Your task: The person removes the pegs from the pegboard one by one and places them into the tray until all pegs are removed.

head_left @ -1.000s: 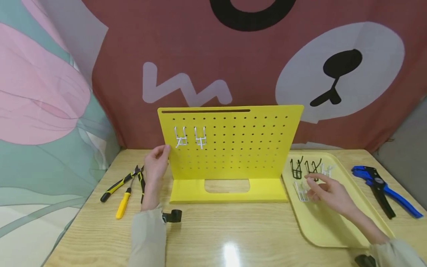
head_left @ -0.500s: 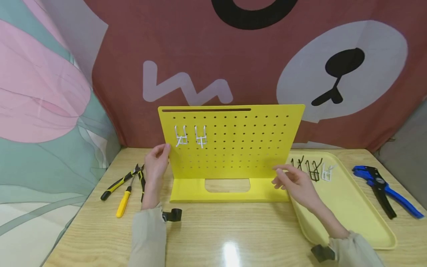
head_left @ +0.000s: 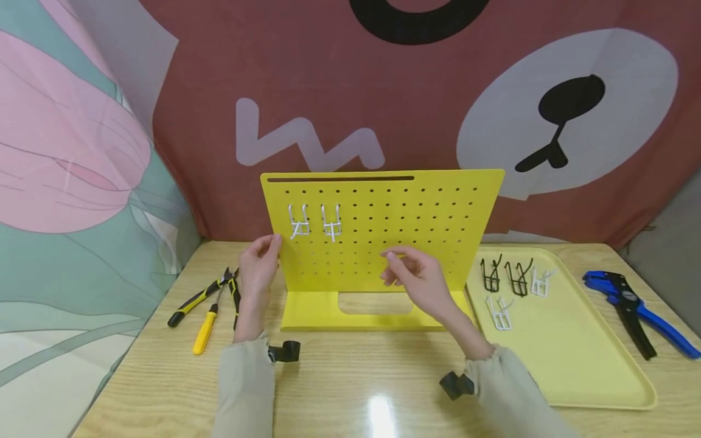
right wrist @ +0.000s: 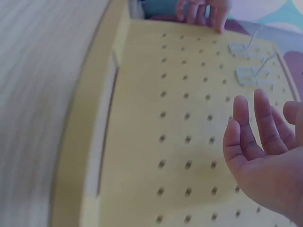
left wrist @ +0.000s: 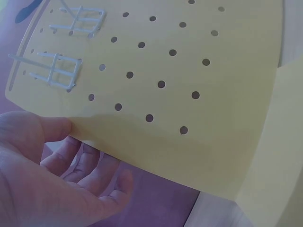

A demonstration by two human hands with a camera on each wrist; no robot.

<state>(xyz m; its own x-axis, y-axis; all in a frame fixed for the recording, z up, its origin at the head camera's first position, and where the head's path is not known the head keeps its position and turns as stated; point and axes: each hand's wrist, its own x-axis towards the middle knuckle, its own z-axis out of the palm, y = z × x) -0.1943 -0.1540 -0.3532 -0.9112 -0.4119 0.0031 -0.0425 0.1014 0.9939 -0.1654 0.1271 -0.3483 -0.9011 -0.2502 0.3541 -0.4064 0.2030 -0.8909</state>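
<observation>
The left hand (head_left: 258, 267) pinches the yellow pegboard (head_left: 361, 282) by its left edge, apparently steadying it, while the right hand (head_left: 420, 281) hovers nearer, relaxed and empty.

Brownish-red cloth backdrop (head_left: 416, 109) that filled the rear — pale cartoon muzzle (head_left: 493, 134) printed at right, pink-flowered cloth (head_left: 71, 140) that hung at left, grey surface (head_left: 665, 201) at far right, wood-grain tabletop (head_left: 339, 389) that caught a white glare (head_left: 381, 417).

Both hands (head_left: 258, 267) (head_left: 420, 280) apart, fingers (right wrist: 267, 128) bent
</observation>
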